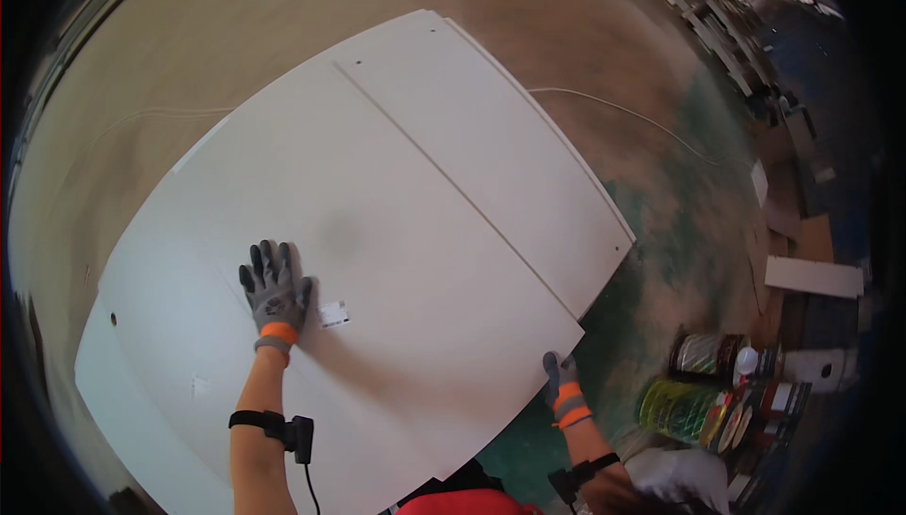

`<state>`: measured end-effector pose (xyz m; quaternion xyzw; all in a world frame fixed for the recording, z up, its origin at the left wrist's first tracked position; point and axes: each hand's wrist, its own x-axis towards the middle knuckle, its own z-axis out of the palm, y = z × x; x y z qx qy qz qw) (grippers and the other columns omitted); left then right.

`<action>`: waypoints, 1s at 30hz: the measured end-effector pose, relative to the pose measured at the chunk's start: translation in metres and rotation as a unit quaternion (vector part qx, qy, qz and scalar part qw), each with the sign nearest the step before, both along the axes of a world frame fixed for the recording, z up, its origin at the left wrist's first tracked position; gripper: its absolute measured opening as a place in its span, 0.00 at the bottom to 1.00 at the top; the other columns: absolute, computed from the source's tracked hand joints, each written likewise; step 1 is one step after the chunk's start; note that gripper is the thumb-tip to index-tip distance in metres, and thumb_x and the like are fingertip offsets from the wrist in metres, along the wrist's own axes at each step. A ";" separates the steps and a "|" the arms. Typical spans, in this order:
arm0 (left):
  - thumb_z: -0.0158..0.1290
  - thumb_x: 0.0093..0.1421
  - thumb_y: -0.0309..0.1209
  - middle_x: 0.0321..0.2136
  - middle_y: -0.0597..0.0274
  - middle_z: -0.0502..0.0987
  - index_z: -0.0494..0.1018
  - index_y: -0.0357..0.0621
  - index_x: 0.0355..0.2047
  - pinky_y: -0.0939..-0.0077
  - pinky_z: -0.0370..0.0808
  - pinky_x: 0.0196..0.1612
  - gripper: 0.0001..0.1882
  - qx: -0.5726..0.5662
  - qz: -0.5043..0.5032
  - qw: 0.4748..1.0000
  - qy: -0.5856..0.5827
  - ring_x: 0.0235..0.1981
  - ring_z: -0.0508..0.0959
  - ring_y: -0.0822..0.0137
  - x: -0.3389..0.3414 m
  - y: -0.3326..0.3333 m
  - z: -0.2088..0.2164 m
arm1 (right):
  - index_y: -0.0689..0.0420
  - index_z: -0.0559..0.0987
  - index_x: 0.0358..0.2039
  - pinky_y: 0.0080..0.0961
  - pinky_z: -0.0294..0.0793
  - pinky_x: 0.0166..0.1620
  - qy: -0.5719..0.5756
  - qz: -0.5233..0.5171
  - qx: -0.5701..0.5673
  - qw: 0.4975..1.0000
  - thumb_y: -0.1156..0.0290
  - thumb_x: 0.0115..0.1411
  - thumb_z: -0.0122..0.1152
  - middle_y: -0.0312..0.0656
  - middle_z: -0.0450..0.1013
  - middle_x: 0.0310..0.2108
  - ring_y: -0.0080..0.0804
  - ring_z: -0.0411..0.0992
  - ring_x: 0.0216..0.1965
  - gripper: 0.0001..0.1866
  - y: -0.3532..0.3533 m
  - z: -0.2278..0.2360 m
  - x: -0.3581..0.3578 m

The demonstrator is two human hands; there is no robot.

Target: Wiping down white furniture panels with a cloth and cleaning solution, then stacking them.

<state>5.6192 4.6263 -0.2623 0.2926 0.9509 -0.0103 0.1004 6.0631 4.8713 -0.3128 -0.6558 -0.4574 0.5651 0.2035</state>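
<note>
Large white panels [396,232] lie stacked in front of me, one on another. The top panel has a small label [333,314] near its middle and a dark round hole [114,319] by its left edge. My left hand [274,293], in a grey glove with an orange cuff, lies flat on the top panel beside the label, fingers spread. At the panel's right-hand edge, my right hand [561,378] wears the same kind of glove. It grips the edge near the corner, and its fingers are partly hidden.
A narrower white panel [491,166] shows past the top one's far right edge, with small holes. Paint-like cans [686,413] and boxes stand on the floor at right. A white board [813,277] lies behind them. A thin cable [623,107] crosses the floor.
</note>
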 end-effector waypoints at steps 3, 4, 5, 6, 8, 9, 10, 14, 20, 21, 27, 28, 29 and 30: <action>0.42 0.64 0.48 0.69 0.48 0.44 0.47 0.50 0.68 0.47 0.33 0.68 0.36 0.012 0.076 0.996 0.039 0.71 0.38 0.48 0.023 -0.010 -0.019 | 0.56 0.70 0.52 0.33 0.74 0.45 -0.026 0.012 -0.057 0.998 0.58 0.57 0.66 0.40 0.73 0.44 0.33 0.70 0.44 0.27 -0.006 0.013 -0.005; 0.42 0.63 0.48 0.69 0.48 0.44 0.47 0.51 0.68 0.47 0.33 0.68 0.37 0.015 0.084 0.996 0.041 0.71 0.38 0.48 0.032 -0.006 -0.017 | 0.56 0.70 0.52 0.33 0.74 0.45 -0.029 0.017 -0.056 0.998 0.58 0.57 0.66 0.40 0.73 0.44 0.33 0.70 0.44 0.27 -0.001 0.010 0.004; 0.42 0.63 0.49 0.69 0.48 0.44 0.46 0.50 0.69 0.48 0.33 0.68 0.38 0.013 0.098 0.994 0.048 0.70 0.38 0.48 0.035 -0.012 -0.018 | 0.56 0.69 0.53 0.36 0.75 0.44 0.014 0.013 -0.096 0.995 0.56 0.57 0.66 0.41 0.73 0.43 0.36 0.71 0.42 0.28 0.001 0.002 0.009; 0.43 0.62 0.50 0.69 0.48 0.44 0.46 0.49 0.69 0.48 0.33 0.68 0.39 0.012 0.113 0.992 0.056 0.70 0.38 0.48 0.037 -0.019 -0.018 | 0.55 0.68 0.53 0.40 0.76 0.43 0.057 0.010 -0.137 0.989 0.55 0.57 0.66 0.42 0.73 0.43 0.38 0.72 0.41 0.28 -0.002 -0.005 0.013; 0.43 0.62 0.52 0.69 0.47 0.44 0.46 0.48 0.68 0.48 0.34 0.68 0.40 0.011 0.164 0.985 0.051 0.70 0.38 0.48 0.049 -0.033 -0.018 | 0.53 0.68 0.54 0.45 0.75 0.48 0.054 0.042 -0.158 0.985 0.52 0.57 0.64 0.45 0.72 0.45 0.43 0.72 0.45 0.29 -0.017 -0.011 0.010; 0.43 0.62 0.53 0.69 0.46 0.44 0.45 0.46 0.68 0.48 0.34 0.68 0.41 0.015 0.204 0.978 0.045 0.70 0.38 0.48 0.057 -0.039 -0.017 | 0.52 0.67 0.55 0.48 0.75 0.48 0.075 0.011 -0.124 0.989 0.51 0.58 0.63 0.46 0.71 0.47 0.45 0.71 0.47 0.30 -0.029 -0.010 0.006; 0.42 0.61 0.56 0.68 0.44 0.44 0.45 0.42 0.68 0.49 0.34 0.68 0.43 0.004 0.230 0.973 0.029 0.70 0.38 0.48 0.069 -0.043 -0.018 | 0.50 0.65 0.56 0.50 0.75 0.49 0.096 -0.023 -0.089 0.991 0.50 0.58 0.62 0.47 0.70 0.49 0.46 0.71 0.48 0.31 -0.037 -0.009 0.002; 0.37 0.62 0.60 0.69 0.45 0.43 0.44 0.42 0.68 0.50 0.34 0.68 0.44 -0.041 0.206 0.977 0.032 0.70 0.37 0.49 0.084 -0.064 -0.018 | 0.45 0.60 0.60 0.56 0.73 0.50 0.123 0.003 -0.168 0.978 0.48 0.58 0.62 0.44 0.67 0.54 0.48 0.69 0.52 0.34 -0.055 -0.016 -0.007; 0.40 0.62 0.56 0.69 0.46 0.44 0.46 0.42 0.68 0.52 0.37 0.69 0.43 -0.030 0.213 0.976 0.021 0.70 0.40 0.51 0.084 -0.061 -0.005 | 0.42 0.61 0.60 0.60 0.72 0.49 0.074 -0.090 -0.235 0.965 0.45 0.55 0.64 0.44 0.68 0.54 0.50 0.68 0.52 0.37 -0.074 -0.015 -0.017; 0.40 0.62 0.56 0.69 0.46 0.44 0.46 0.42 0.68 0.52 0.37 0.69 0.43 -0.030 0.212 0.977 0.017 0.70 0.40 0.51 0.086 -0.063 -0.001 | 0.42 0.61 0.60 0.60 0.72 0.48 0.073 -0.089 -0.253 0.961 0.45 0.54 0.65 0.44 0.68 0.54 0.50 0.69 0.51 0.38 -0.077 0.003 -0.027; 0.40 0.62 0.54 0.69 0.48 0.45 0.46 0.41 0.68 0.52 0.37 0.69 0.42 -0.033 0.205 0.978 0.018 0.70 0.41 0.50 0.090 -0.062 0.000 | 0.51 0.65 0.57 0.54 0.75 0.42 0.023 -0.092 -0.201 0.975 0.47 0.53 0.67 0.43 0.71 0.47 0.45 0.72 0.43 0.37 -0.078 -0.022 -0.021; 0.40 0.62 0.54 0.69 0.48 0.45 0.46 0.41 0.68 0.52 0.37 0.69 0.41 -0.037 0.208 0.977 0.022 0.70 0.41 0.50 0.092 -0.060 0.000 | 0.52 0.66 0.56 0.46 0.78 0.37 -0.024 -0.109 -0.173 0.979 0.50 0.54 0.67 0.42 0.72 0.43 0.40 0.73 0.37 0.35 -0.080 -0.015 -0.026; 0.40 0.63 0.53 0.69 0.49 0.45 0.46 0.41 0.68 0.52 0.38 0.69 0.41 -0.035 0.203 0.978 0.023 0.70 0.41 0.50 0.093 -0.051 0.001 | 0.52 0.66 0.56 0.46 0.78 0.37 -0.022 -0.125 -0.164 0.978 0.50 0.54 0.67 0.42 0.72 0.43 0.40 0.73 0.37 0.35 -0.074 -0.025 -0.016; 0.40 0.63 0.53 0.69 0.49 0.45 0.46 0.41 0.68 0.52 0.38 0.69 0.41 -0.025 0.186 0.982 0.020 0.70 0.41 0.50 0.093 -0.045 0.001 | 0.57 0.68 0.54 0.43 0.78 0.36 -0.043 -0.111 -0.154 0.981 0.50 0.54 0.67 0.42 0.73 0.40 0.38 0.73 0.34 0.34 -0.065 -0.039 -0.009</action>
